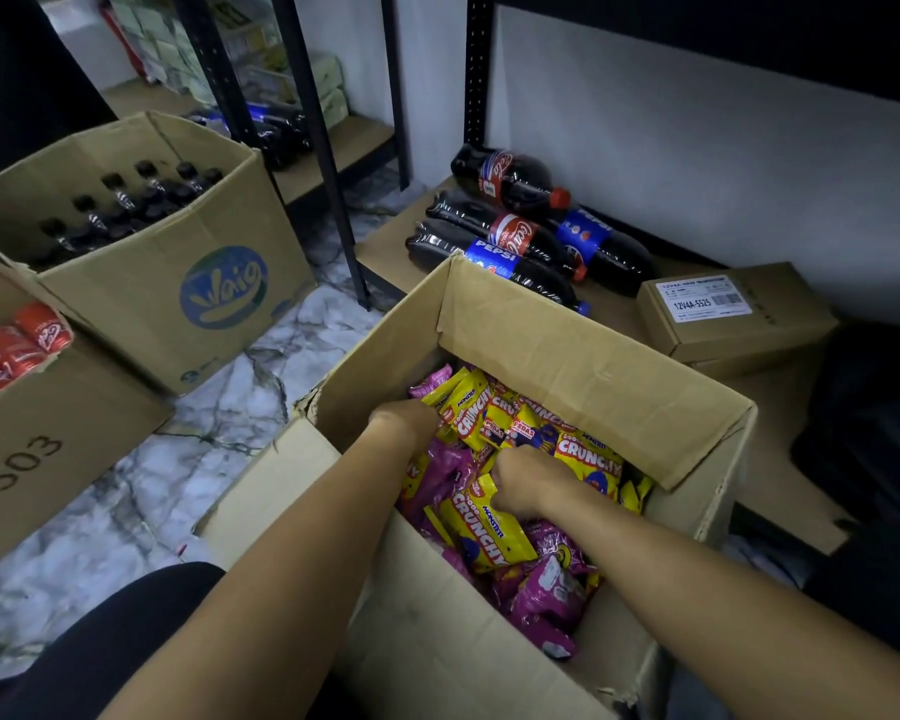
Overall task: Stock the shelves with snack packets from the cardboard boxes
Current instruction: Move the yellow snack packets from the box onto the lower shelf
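Snack packets (481, 532): yellow "Crunchy" bags and magenta bags, heaped loose inside the open cardboard box (593, 376) on the floor, flaps raised, front rim torn.

Left hand (406, 419): reaching down into the box's far-left corner, fingers buried among the packets; cannot tell what, if anything, they grip.

Right hand (528, 485): knuckles up over the middle of the heap, fingers curled and pinching the top edge of a yellow packet.

Low wooden shelf (385, 246) just behind the box: cola bottles (515, 241) lying on their sides, a small labelled carton (733, 314) beside them, white wall behind.

Marble-patterned floor (261, 397): to the left, an open box of dark bottles (141, 252) and a box holding red cans (17, 345).

Black metal racking (328, 163) stands further back.
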